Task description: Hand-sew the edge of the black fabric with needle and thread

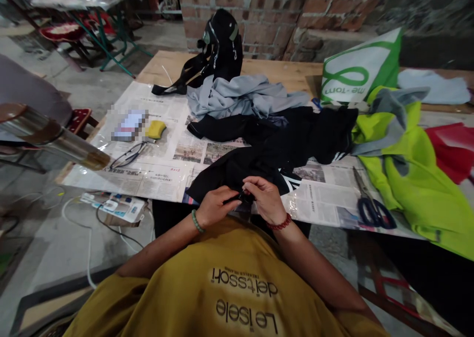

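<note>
Upper garment: mustard-yellow T-shirt, short sleeves in matching cloth. Dark lettering with a pale halo marks the T-shirt's front: two large lines and one smaller line, inverted in view. Outboard of the T-shirt, forearms are bare. Left hand: green bead bracelet at the wrist. Right hand: dark red bead bracelet. Black trousers show beyond the T-shirt.

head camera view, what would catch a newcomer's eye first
Probably the bright lime garment on the right side of the table, with a green-and-white bag behind it. Next, the left hand and right hand, close together at the near edge of the black garment, centre front.
</note>
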`<state>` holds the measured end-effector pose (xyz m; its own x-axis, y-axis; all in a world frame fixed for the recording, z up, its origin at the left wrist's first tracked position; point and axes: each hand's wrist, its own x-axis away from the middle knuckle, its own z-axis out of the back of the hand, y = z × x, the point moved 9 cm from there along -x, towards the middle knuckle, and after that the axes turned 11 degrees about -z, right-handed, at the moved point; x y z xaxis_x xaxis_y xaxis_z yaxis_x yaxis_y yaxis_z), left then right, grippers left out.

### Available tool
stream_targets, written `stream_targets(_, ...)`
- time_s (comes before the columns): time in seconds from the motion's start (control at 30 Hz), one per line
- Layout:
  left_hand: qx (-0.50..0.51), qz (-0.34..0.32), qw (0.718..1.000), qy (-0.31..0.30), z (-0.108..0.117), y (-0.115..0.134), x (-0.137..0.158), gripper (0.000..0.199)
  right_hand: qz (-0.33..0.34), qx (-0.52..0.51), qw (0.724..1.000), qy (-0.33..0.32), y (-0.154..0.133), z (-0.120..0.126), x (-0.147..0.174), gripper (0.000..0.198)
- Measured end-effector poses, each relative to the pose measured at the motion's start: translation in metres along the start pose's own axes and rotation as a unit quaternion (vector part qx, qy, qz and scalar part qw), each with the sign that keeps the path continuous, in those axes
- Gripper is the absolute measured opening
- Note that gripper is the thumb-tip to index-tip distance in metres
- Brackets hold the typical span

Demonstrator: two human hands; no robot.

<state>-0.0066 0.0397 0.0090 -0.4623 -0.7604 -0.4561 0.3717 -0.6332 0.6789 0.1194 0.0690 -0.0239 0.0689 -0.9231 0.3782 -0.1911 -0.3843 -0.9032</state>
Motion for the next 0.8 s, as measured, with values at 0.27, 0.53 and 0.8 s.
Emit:
stream_targets(0.27,-0.037,-0.029,0.999,-0.019,-0.004,-0.001,0.002,0.023,-0.018,0.011,1.000,-0.016,0.000,-0.005,0.003,0.024)
stream_targets(0.53,-0.020,0.030,0.999,0.017,0.001,-0.009,-0.002,0.013,0.000,0.042,0.997,-0.060,0.006,-0.008,-0.002,0.018)
stream_targets(0.8,0.087,0.107,0.990,-0.006,0.003,-0.030,-0.002,0.016,-0.006,0.021,0.998,-0.056,-0.001,-0.010,-0.015,0.023)
